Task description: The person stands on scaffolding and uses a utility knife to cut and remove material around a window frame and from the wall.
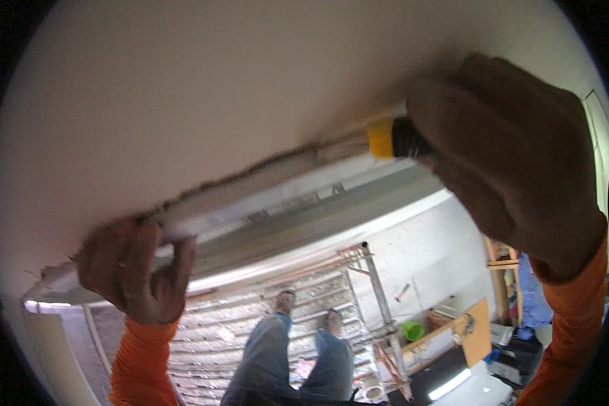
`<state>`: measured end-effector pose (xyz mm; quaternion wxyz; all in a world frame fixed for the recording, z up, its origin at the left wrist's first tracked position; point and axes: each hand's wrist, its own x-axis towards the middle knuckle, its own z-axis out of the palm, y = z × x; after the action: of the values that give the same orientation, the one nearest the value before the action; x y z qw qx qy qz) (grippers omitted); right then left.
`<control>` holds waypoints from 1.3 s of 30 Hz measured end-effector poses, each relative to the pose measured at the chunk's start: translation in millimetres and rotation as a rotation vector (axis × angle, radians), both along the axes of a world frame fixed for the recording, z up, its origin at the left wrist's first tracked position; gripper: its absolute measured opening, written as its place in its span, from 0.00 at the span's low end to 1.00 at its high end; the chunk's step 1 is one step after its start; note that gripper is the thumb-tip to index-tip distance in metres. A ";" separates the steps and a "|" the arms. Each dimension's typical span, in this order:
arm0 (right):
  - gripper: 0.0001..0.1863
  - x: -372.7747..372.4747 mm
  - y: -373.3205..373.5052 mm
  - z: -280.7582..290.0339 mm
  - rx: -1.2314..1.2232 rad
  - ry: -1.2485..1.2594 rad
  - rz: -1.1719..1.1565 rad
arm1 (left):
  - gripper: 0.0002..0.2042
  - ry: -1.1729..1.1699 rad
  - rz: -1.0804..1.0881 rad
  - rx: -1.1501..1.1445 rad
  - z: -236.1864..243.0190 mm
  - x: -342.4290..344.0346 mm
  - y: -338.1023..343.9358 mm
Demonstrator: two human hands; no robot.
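Across the top runs a pale wall or ceiling surface [183, 88], with a rough dark gap where it meets a long pale ledge [271, 177]. My right hand [514, 142] is closed around a tool with a black grip and a yellow collar [381, 139], held against the ledge; its working end is too blurred to name. At the ledge's left end is my left hand [139, 271], its fingers curled over the edge and the thumb below. Both forearms wear orange sleeves.
Far below my feet [285, 301] lies a ridged metal platform [216, 338]. A metal pole frame [379, 291] rises beside it. Lower down are a green bucket [413, 331], a wooden board [477, 331], a wooden shelf [504, 277] and a roll of tape [373, 390].
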<state>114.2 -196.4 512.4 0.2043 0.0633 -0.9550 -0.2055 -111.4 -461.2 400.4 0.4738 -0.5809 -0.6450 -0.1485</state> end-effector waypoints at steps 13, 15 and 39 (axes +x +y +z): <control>0.16 28.0 -7.0 -0.2 0.266 -0.065 -0.167 | 0.26 0.005 -0.105 0.049 -14.4 -26.7 -10.7; 0.16 41.9 4.0 1.0 0.271 -0.067 -0.253 | 0.26 -0.089 -0.037 0.063 -16.6 -21.2 -12.9; 0.12 121.9 48.1 19.8 -0.060 -0.051 -0.514 | 0.19 -0.365 0.049 -0.061 -55.4 -31.7 -34.6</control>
<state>236.2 -148.3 532.2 0.1230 -0.1825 -0.9502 -0.2205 -143.1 -495.9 345.0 0.3345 -0.5425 -0.7385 -0.2201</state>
